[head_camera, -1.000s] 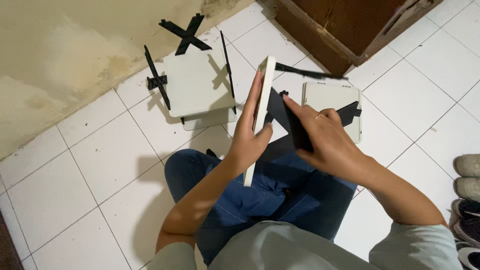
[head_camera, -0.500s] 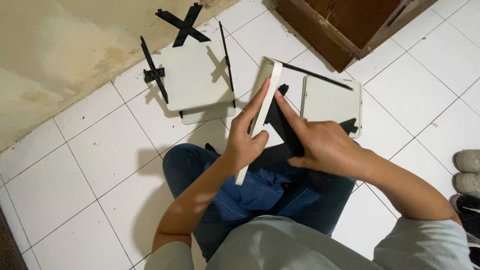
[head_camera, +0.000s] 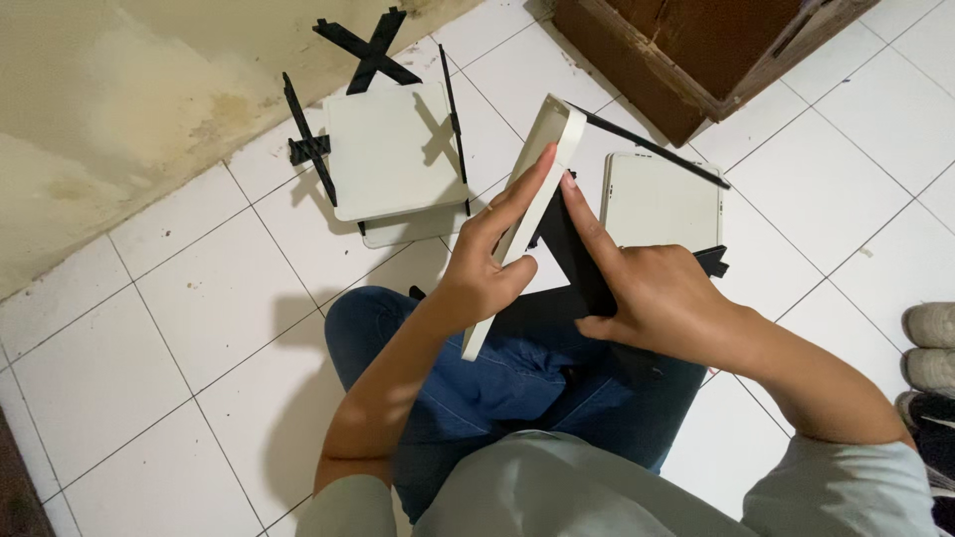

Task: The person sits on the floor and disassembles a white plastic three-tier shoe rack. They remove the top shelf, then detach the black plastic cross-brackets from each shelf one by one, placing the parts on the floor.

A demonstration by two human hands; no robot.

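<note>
A person is sitting on the white tiled floor (head_camera: 189, 298) in blue jeans, looking down at both hands working over the lap. The left hand (head_camera: 487, 264) is grasping a cream-white panel (head_camera: 527, 204) that is standing on edge and tilting away toward the wall, thumb curling round its near face and forefinger stretching up along its edge toward the top corner. The right hand (head_camera: 652, 298) is gripping a black bracket piece (head_camera: 577, 254), fingers wrapping round it, with the forefinger pointing up beside the panel so that the two fingertips are lying just beside each other near the panel's upper end. The black piece is pressing against the panel's right face, and both are hovering above the knees, clear of the floor. A thin black strip (head_camera: 652, 147) is running from the panel's top corner out to the right. On the floor just beyond the right hand a second cream panel (head_camera: 662, 204) is lying flat. Farther left, near the stained wall (head_camera: 119, 109), an assembled stack of cream panels (head_camera: 393, 154) is sitting with black cross-shaped supports (head_camera: 368, 50) about it. A brown wooden furniture piece (head_camera: 696, 45) is standing at the top right, and grey shoes (head_camera: 933, 343) are lying at the right edge.
</note>
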